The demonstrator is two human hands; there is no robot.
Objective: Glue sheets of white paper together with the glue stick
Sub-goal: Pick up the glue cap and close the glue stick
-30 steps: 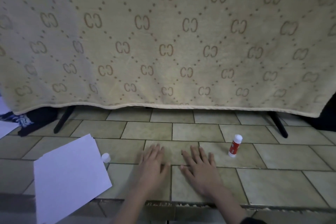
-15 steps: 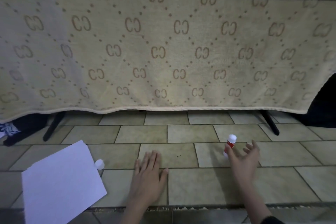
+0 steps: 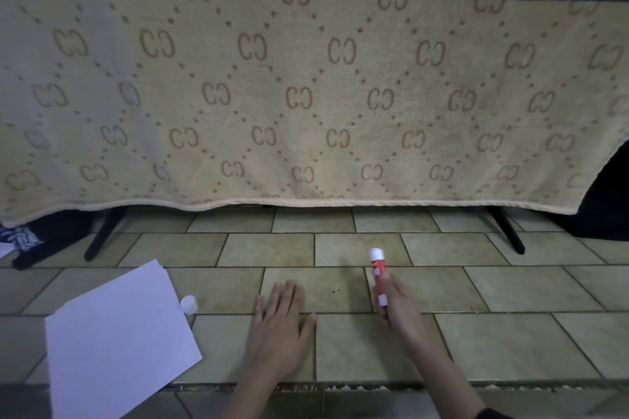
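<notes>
A stack of white paper sheets [image 3: 115, 343] lies on the tiled floor at the lower left, turned at an angle. A small white cap [image 3: 188, 304] stands by its right edge. My right hand [image 3: 400, 308] grips a red and white glue stick [image 3: 378, 269], lifted off the floor with its white end pointing away from me. My left hand [image 3: 277, 323] rests flat on the tiles, fingers straight, between the paper and the glue stick.
A beige patterned blanket [image 3: 313, 95] hangs over a low frame with black legs [image 3: 103, 231] straight ahead. Dark cloth [image 3: 27, 241] lies at the far left under the blanket. A floor step edge [image 3: 340, 386] runs just below my hands.
My right hand left the floor, reached right to the standing glue stick, closed round it and brought it back toward the middle. My left hand stayed flat.
</notes>
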